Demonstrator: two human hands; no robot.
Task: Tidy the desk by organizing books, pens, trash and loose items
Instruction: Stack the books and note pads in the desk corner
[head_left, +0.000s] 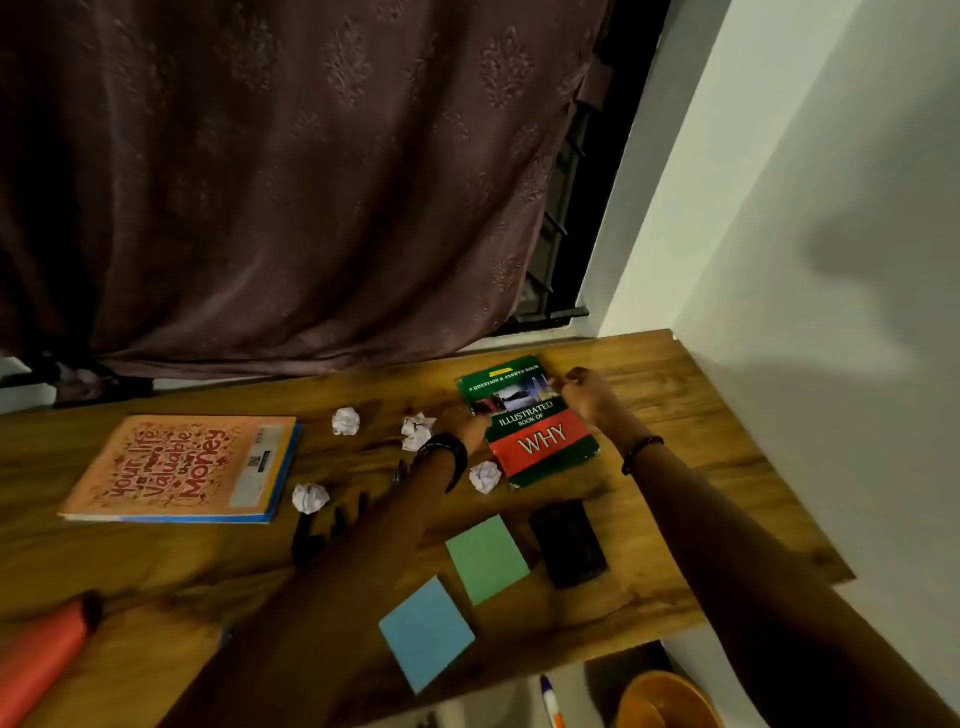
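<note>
**Both hands on the WHY book, far right of desk**

- WHY book: green and red cover, face up, at the far right part of the desk, near the wall.
- Right hand: fingers curled over the book's upper right edge, gripping it.
- Left hand: at the book's left edge. The fingers are hidden by the cover, so the notes cannot tell how tight the hold is.
- Paper balls: four, crumpled and white, loose on the desk left of the WHY book. The nearest lies just beside its lower left corner.
- Orange book: flat, face up, far left, well apart from the WHY book.
- Black pens: a small cluster below one paper ball, partly behind the left forearm.
- Green pad and blue pad: near the front edge, just beside each other, between the arms.
- Dark flat object: just right of the green pad; kind unclear.
- Red tube: at the lower left corner, blurred.
- Below the desk edge: an orange bin and a marker on the floor.
- Curtain: hangs behind the desk.
</note>
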